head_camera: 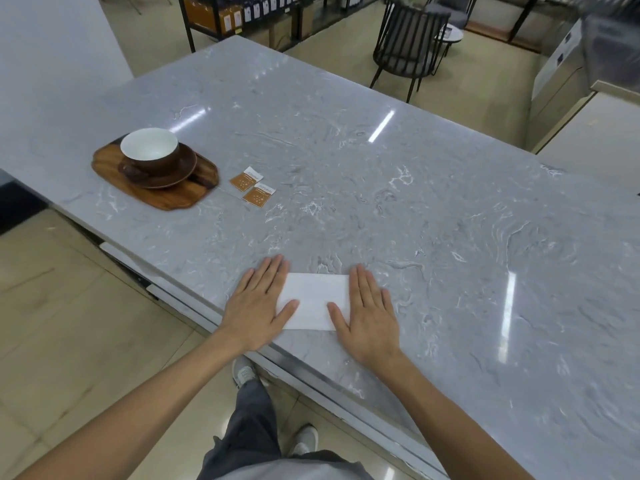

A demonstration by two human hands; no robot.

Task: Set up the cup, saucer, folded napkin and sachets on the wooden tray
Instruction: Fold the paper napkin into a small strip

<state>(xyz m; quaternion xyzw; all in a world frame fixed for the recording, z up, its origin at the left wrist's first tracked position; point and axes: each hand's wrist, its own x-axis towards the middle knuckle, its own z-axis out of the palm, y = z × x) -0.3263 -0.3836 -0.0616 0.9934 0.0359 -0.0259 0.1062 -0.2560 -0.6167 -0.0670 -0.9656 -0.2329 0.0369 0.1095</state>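
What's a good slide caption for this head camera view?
Both hands flatten napkin; sachets await beside tray.

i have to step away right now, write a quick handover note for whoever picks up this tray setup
Left hand: open, flat, pressing the left end of the napkin.
Right hand: open, flat, pressing the napkin's right end.
Napkin: white, folded into a rectangle, on the counter near its front edge, away from the tray.
Done: cup sits on its saucer on the wooden tray, far left.
Sachets: two, on the counter just right of the tray, not on it.
Left: finish the napkin fold if needed, move the napkin onto the tray, then both sachets.
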